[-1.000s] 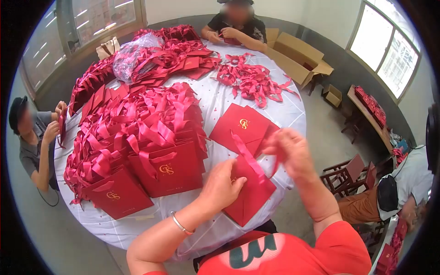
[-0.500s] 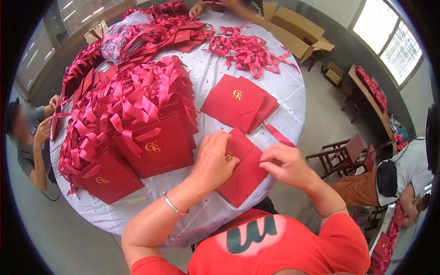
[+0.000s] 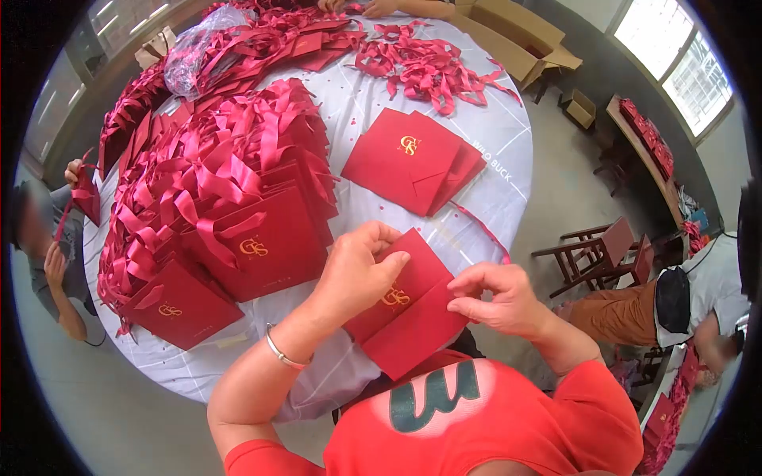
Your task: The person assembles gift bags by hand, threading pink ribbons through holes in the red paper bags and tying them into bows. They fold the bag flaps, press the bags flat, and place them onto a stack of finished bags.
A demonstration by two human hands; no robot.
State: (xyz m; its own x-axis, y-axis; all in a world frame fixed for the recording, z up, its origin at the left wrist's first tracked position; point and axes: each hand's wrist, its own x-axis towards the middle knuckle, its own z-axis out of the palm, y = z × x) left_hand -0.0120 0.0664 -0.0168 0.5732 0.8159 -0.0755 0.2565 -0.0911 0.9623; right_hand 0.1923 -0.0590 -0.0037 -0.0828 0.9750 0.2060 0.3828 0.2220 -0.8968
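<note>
A red paper bag (image 3: 413, 317) with a gold logo lies tilted at the table's near edge, between my two hands. My left hand (image 3: 361, 266) is at its upper left side, thumb over the front and fingers at the edge, closed on it. At the bag's right edge is my right hand (image 3: 496, 297), thumb and forefinger curved with their tips close together; whether they pinch the edge is unclear. A red ribbon (image 3: 480, 226) lies beyond my right hand. Farther up, several flat red bags (image 3: 409, 159) overlap. Left of my left hand stand rows of red bags (image 3: 258, 246) topped with ribbon bows.
Loose red ribbons (image 3: 429, 67) lie at the far side of the white-covered table (image 3: 508, 135). Beside them is a heap of bags with clear plastic (image 3: 190, 59). A person at the left holds a bag; another's hands show at the far edge. Cardboard boxes (image 3: 508, 36) and chairs stand right.
The bag has turned slightly and moved nearer my body. My left hand's thumb now rests higher on it. The co-worker at the left has lifted a bag's ribbon, hands farther apart.
</note>
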